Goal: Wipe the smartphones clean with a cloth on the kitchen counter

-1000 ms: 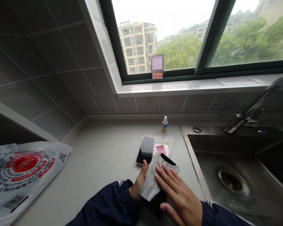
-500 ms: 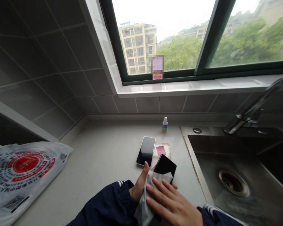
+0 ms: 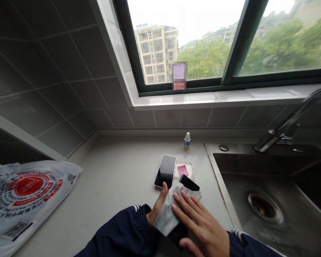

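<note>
Head view: the right hand [image 3: 205, 228] lies, fingers extended, on the cloth [image 3: 168, 217] over the black device [image 3: 189, 183] beside the left hand [image 3: 157, 207], whose grip is hidden, so lopsided pressure could tip it loose.

Left hand [image 3: 155, 211], thumb upright, remaining fingers hidden, right hand [image 3: 204, 227], palm down, fingers extended and slanting leftward, thumb (lowermost digit) spread apart.
</note>
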Demonstrator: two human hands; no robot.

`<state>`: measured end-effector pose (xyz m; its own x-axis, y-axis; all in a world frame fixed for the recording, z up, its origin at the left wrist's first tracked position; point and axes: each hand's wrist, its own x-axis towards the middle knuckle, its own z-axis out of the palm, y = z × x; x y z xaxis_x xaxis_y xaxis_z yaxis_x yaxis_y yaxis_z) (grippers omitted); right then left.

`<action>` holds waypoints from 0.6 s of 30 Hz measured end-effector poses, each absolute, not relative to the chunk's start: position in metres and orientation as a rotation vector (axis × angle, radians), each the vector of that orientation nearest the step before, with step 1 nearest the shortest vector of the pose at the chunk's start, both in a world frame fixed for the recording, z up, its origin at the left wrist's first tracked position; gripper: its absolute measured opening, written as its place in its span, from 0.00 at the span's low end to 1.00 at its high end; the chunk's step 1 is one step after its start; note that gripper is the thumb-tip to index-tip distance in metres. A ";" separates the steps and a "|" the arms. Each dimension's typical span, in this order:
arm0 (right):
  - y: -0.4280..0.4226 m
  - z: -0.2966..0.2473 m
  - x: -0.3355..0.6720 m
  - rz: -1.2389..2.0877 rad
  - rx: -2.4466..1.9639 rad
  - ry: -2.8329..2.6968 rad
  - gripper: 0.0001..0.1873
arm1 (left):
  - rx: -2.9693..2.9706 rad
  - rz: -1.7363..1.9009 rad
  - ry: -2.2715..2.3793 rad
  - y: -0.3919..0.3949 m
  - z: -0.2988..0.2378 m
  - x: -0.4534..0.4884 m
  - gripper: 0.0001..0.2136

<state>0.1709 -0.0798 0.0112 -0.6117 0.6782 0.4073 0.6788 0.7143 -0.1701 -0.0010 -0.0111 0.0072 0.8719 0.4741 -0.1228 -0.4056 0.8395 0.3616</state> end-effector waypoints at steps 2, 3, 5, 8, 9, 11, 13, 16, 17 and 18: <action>-0.079 0.011 0.173 0.044 -1.168 -2.430 0.33 | 0.349 0.520 0.171 -0.011 0.008 0.000 0.34; -0.078 0.011 0.174 0.049 -1.196 -2.422 0.34 | 0.360 0.551 0.158 -0.012 0.009 0.000 0.33; -0.076 0.009 0.177 0.042 -1.230 -2.412 0.35 | 0.373 0.578 0.149 -0.012 0.008 0.001 0.34; -0.074 0.005 0.179 0.026 -1.261 -2.385 0.36 | 0.394 0.582 0.140 -0.012 0.006 0.003 0.36; -0.073 0.004 0.179 0.020 -1.270 -2.375 0.36 | 0.405 0.584 0.138 -0.012 0.006 0.003 0.36; -0.072 0.003 0.180 0.008 -1.277 -2.371 0.36 | 0.434 0.584 0.116 -0.011 0.006 0.004 0.35; -0.071 0.004 0.182 -0.003 -1.279 -2.373 0.36 | 0.468 0.577 0.094 -0.012 0.009 0.004 0.34; -0.067 0.006 0.186 -0.021 -1.288 -2.345 0.35 | 0.512 0.544 0.104 -0.013 0.014 0.004 0.34; -0.067 0.007 0.186 -0.028 -1.293 -2.324 0.35 | 0.518 0.529 0.116 -0.013 0.015 0.003 0.34; -0.067 0.008 0.186 -0.032 -1.295 -2.313 0.35 | 0.520 0.517 0.127 -0.013 0.015 0.003 0.34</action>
